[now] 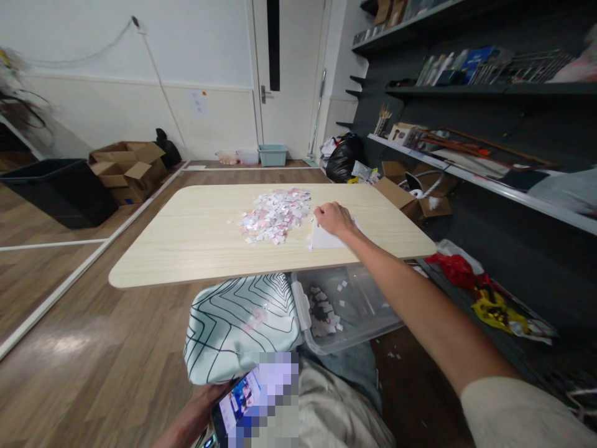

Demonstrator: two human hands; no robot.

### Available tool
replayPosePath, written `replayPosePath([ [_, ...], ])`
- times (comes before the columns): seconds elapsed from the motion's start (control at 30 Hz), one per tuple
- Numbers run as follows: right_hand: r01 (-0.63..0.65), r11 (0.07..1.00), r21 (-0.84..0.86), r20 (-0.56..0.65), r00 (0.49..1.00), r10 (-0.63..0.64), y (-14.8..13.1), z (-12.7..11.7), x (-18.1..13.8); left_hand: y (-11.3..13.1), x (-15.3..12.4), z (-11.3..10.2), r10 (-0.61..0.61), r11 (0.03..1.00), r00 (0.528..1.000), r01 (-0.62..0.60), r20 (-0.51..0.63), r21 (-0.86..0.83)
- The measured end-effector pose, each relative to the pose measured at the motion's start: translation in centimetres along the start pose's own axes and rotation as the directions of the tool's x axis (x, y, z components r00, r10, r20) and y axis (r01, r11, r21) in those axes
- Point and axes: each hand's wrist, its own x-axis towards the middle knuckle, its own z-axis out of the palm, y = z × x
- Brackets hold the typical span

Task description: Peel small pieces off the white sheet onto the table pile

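My right hand [333, 218] is over the right half of the pale wooden table [186, 242], fingers curled closed. Whatever they may hold is hidden. Partly under that hand and wrist lies a white sheet [325, 238]. Just left of it spreads a heap of small white and pink paper pieces [277, 214]. Low in the view, my left hand [208, 398] grips a phone [240, 401] with a lit screen; its fingers are mostly hidden behind the phone, and part of the area is pixelated.
Below the table's near edge, a clear plastic bin [359, 305] holds some paper pieces. Beside it is a light blue cushion [242, 323] with black lines. Dark shelves [448, 90] line the right wall. Cardboard boxes [128, 165] and a black bin [60, 193] stand at left.
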Motion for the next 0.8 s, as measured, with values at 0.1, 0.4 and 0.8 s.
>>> replayPosePath([
  [0.1, 0.0, 1.0, -0.003, -0.004, 1.0, 0.0, 0.0, 0.1, -0.1, 0.4, -0.2, 0.0, -0.041, 0.999, 0.998, 0.04, 0.038, 0.013],
  [0.4, 0.038, 0.999, 0.022, -0.001, 0.999, -0.038, 0.1, 0.4, -0.8, 2.8, -2.2, 1.3, -0.003, 1.0, 0.997, 0.004, 0.078, -0.005],
  [0.8, -0.005, 0.999, 0.045, -0.083, 0.996, 0.008, -0.1, 0.4, -0.6, 2.5, -2.5, 0.3, 0.03, 0.999, 0.987, -0.036, 0.16, 0.032],
])
